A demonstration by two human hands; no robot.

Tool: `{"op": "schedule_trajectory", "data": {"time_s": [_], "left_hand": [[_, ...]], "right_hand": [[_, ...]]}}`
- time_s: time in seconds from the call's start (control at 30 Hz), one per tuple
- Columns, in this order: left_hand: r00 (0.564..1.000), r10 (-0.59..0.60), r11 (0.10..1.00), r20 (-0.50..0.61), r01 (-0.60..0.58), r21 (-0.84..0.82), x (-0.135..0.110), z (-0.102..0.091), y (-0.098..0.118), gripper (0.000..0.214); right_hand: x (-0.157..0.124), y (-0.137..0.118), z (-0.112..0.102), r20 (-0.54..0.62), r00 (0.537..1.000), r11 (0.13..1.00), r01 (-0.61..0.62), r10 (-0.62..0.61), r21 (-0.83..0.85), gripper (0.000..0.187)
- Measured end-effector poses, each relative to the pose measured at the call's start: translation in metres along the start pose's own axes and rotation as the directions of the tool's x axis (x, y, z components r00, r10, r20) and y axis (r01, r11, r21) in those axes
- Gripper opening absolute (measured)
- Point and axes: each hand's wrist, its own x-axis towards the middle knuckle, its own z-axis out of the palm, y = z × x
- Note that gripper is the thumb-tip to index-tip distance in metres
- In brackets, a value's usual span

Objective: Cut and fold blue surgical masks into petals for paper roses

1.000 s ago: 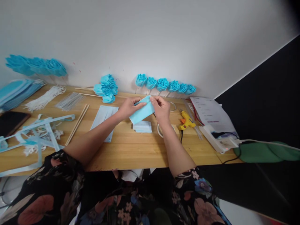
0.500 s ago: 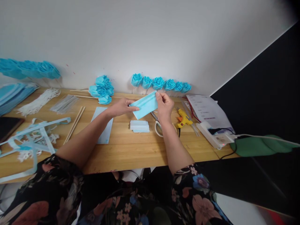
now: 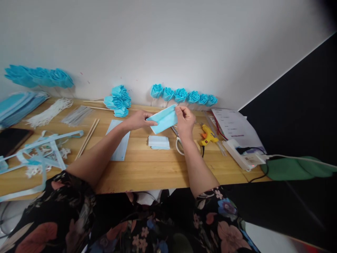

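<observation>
A light blue piece of face mask fabric (image 3: 163, 120) is stretched between my hands above the table, tilted up to the right. My left hand (image 3: 139, 120) pinches its left end, thumb on top. The upper right corner is in the closed fingers of my right hand (image 3: 185, 119). Below it lies a small stack of pale blue cut pieces (image 3: 158, 142). Scissors (image 3: 180, 145) with white handles lie partly hidden under my right wrist. A longer flat blue sheet (image 3: 119, 149) rests on the table, partly behind my left forearm.
Blue fabric flowers (image 3: 180, 95) stand along the wall; more lie in a bunch (image 3: 119, 100). A yellow glue gun (image 3: 209, 135) and power strip (image 3: 244, 156) are at right. Masks (image 3: 21, 107), ear loops (image 3: 50, 111), wires (image 3: 77, 116), sticks (image 3: 87, 138) and scraps (image 3: 50, 154) occupy the left.
The view has shifted slightly, so the table's contents appear a little further right. Both hands keep hold of the fabric piece, whose surface looks a bit smoother now.
</observation>
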Motion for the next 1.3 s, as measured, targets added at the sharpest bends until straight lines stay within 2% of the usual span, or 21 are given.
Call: {"op": "schedule_trajectory", "data": {"time_s": [0.6, 0.9, 1.1, 1.3], "left_hand": [[1.000, -0.003, 1.000, 0.024, 0.003, -0.015, 0.001, 0.000, -0.001, 0.034], [0.999, 0.022, 0.999, -0.033, -0.024, -0.036, 0.001, 0.001, -0.003, 0.029], [1.000, -0.024, 0.999, 0.020, 0.024, -0.024, 0.001, 0.001, 0.000, 0.032], [1.000, -0.017, 1.000, 0.014, 0.017, -0.008, -0.002, 0.002, 0.004, 0.032]], "right_hand": [[0.003, 0.007, 0.000, -0.007, 1.000, 1.000, -0.019, 0.019, 0.025, 0.034], [0.003, 0.010, 0.001, -0.003, 1.000, 1.000, -0.029, 0.029, 0.005, 0.037], [0.003, 0.009, 0.001, -0.003, 1.000, 1.000, -0.012, 0.012, 0.022, 0.036], [0.004, 0.010, 0.001, -0.019, 0.999, 0.999, -0.035, 0.035, 0.022, 0.035]]}}
